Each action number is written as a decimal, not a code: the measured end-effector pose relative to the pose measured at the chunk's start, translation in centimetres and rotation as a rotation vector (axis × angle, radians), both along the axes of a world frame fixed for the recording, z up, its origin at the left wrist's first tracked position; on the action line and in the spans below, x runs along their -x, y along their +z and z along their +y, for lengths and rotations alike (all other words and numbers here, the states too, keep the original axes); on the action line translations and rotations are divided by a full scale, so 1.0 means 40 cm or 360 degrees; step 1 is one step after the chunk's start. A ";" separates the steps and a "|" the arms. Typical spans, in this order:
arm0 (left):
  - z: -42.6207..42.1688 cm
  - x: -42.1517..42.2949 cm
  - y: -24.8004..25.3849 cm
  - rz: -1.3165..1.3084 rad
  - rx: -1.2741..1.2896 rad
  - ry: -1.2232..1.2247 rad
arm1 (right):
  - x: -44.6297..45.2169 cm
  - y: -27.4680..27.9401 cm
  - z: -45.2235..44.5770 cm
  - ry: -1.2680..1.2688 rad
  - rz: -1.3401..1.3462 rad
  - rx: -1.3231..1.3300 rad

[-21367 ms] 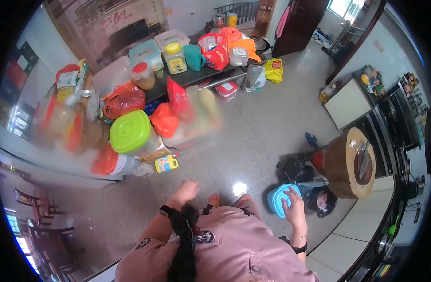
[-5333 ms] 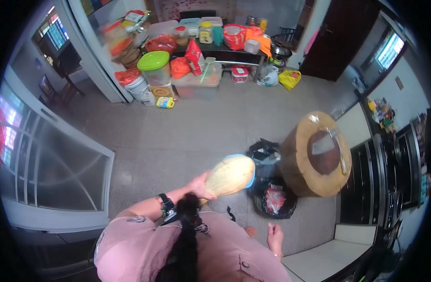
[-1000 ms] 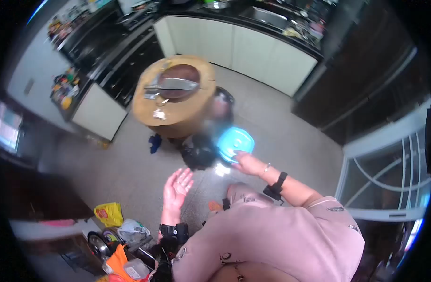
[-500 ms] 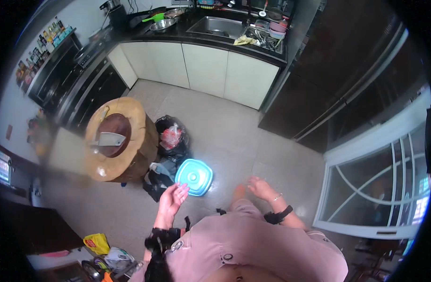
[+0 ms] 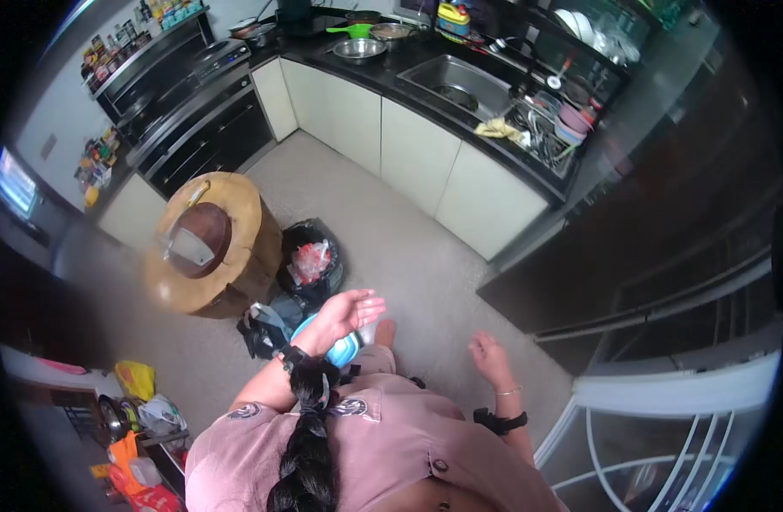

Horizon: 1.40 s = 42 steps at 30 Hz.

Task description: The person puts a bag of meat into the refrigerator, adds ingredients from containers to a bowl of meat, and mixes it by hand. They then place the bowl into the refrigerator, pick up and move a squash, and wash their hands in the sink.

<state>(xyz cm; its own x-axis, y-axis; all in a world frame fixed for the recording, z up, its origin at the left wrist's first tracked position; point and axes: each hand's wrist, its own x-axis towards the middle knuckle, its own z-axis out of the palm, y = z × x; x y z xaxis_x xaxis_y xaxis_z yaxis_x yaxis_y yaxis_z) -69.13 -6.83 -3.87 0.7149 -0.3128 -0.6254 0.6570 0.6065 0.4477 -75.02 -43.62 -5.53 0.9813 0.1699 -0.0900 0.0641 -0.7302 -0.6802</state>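
Observation:
My left hand [image 5: 349, 312] is held out in front of me with its fingers stretched and nothing in it. Below it, partly covered by that forearm, is a blue lidded container [image 5: 344, 350] near the floor. My right hand [image 5: 491, 357] hangs over the floor on the other side, empty, its fingers loosely extended. Beside the container lie dark plastic bags [image 5: 263, 331]. Just beyond my left hand stands a bin lined with a black bag [image 5: 323, 286], with red and clear plastic packaging [image 5: 309, 261] inside.
A thick wooden stump [image 5: 253, 230] carries a round dark board [image 5: 205, 224] with a cleaver [image 5: 189, 247]. Ahead runs the black counter [image 5: 391, 90] with a sink [image 5: 447, 84] and dish rack. A dark fridge [image 5: 648, 247] and a white-framed glass door [image 5: 665, 388] stand to the right.
My view has turned and moved toward the counter. My left hand has shifted right and now covers part of the blue container. Both hands stay empty.

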 end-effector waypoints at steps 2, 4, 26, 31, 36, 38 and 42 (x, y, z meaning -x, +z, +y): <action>-0.008 -0.100 0.007 -0.0036 0.0012 0.0056 | -0.107 0.026 0.019 0.0099 -0.0097 -0.0003; -0.012 -0.215 -0.010 -0.0103 0.0064 0.0092 | -0.232 0.040 0.015 0.0138 -0.0186 -0.0007; -0.159 -1.613 0.191 -0.0381 0.0092 0.0001 | -1.794 0.198 -0.091 -0.0034 -0.0017 -0.1046; -0.247 -1.895 0.184 -0.0277 0.0098 0.0063 | -2.223 0.125 -0.218 -0.0437 0.0085 -0.0969; -0.333 -2.101 0.156 -0.0188 0.0071 0.0144 | -2.549 -0.079 -0.361 -0.0551 -0.0014 -0.0274; -0.376 -2.184 0.147 -0.0169 -0.0027 0.0114 | -2.586 -0.045 -0.353 -0.0487 -0.0160 0.0427; -0.439 -2.385 0.015 -0.0177 -0.0077 -0.0028 | -2.596 -0.111 -0.337 -0.0629 -0.0433 0.0322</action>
<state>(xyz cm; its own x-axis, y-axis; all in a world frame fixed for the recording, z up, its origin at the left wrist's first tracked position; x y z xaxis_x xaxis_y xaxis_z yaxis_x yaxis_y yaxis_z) 26.26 -24.41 -3.26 0.7751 -0.2975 -0.5573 0.6123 0.5713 0.5466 28.82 -57.09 -9.99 0.9596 -0.2124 0.1844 -0.0882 -0.8496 -0.5200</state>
